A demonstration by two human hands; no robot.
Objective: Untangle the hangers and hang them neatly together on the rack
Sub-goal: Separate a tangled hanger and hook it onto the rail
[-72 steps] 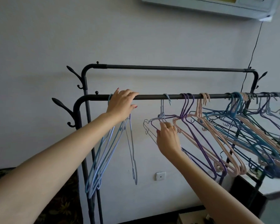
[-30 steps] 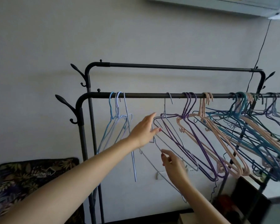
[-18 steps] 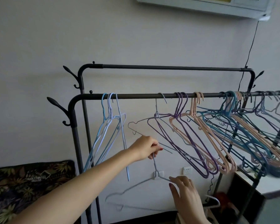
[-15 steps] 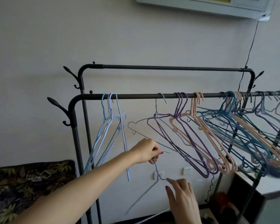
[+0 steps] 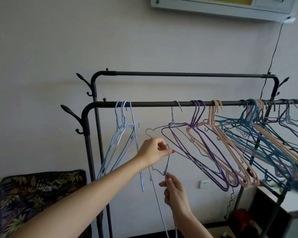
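Hands work just below the front rail of the rack. The left hand pinches the hook of a loose pale wire hanger; the right hand pinches its twisted neck just underneath, and the body trails down out of view. Thin, light and springy, it will likely snag on neighbours, so the hook and neck look like the best hold. To the left, the tidy blue group hangs on the rail; to the right, a grey hanger, then purple hangers, pink hangers and a tangled mass farther right. Compared with half a second ago, the right hand has closed onto the neck, and the hanger hangs steeper.
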